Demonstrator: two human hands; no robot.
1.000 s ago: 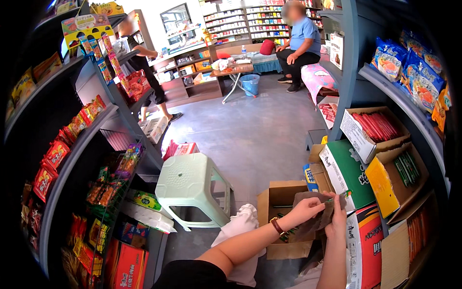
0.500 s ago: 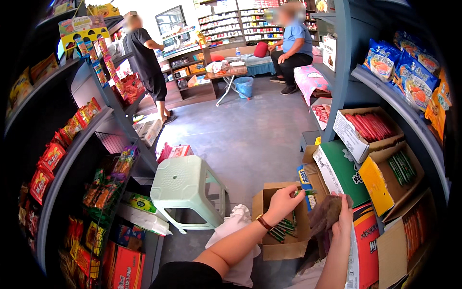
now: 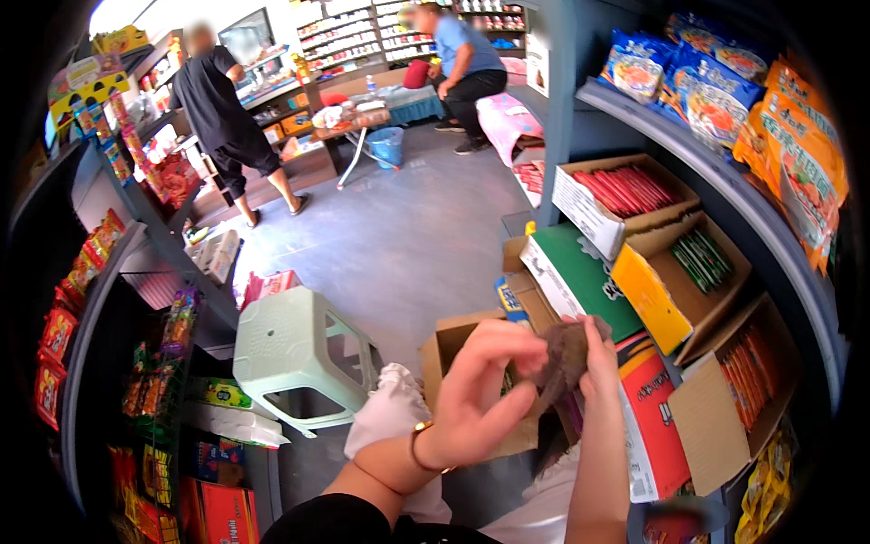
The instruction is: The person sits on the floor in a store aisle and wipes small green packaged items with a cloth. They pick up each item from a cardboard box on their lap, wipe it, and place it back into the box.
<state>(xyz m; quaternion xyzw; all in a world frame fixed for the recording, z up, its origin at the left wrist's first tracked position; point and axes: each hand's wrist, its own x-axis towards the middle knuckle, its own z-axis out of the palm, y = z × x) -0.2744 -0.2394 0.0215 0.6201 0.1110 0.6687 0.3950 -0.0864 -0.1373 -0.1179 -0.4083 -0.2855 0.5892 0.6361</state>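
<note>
My right hand [image 3: 598,363] grips a crumpled grey-brown cloth [image 3: 568,356], thumb and fingers closed on its edge. Close beside the cloth, my left hand [image 3: 480,385] has curled fingers with the thumb spread apart, and I see nothing between them; its fingertips overlap the cloth's left edge. I cannot tell if they touch it. Below and behind my left hand stands an open cardboard box [image 3: 442,352] on the floor. Most of its contents are hidden by the hand, with only a sliver of green showing.
A pale green plastic stool [image 3: 290,349] stands to the left. On the right are a green carton [image 3: 580,272], a red carton [image 3: 648,408], and open boxes of red sticks [image 3: 625,190], green sticks [image 3: 700,258] and orange packets [image 3: 748,376]. Snack shelves flank both sides. Two people [image 3: 213,109] are farther off.
My left hand has drawn back from over the box to the cloth; the green packet it pinched is out of sight. The view has swung right. The standing person has changed stance.
</note>
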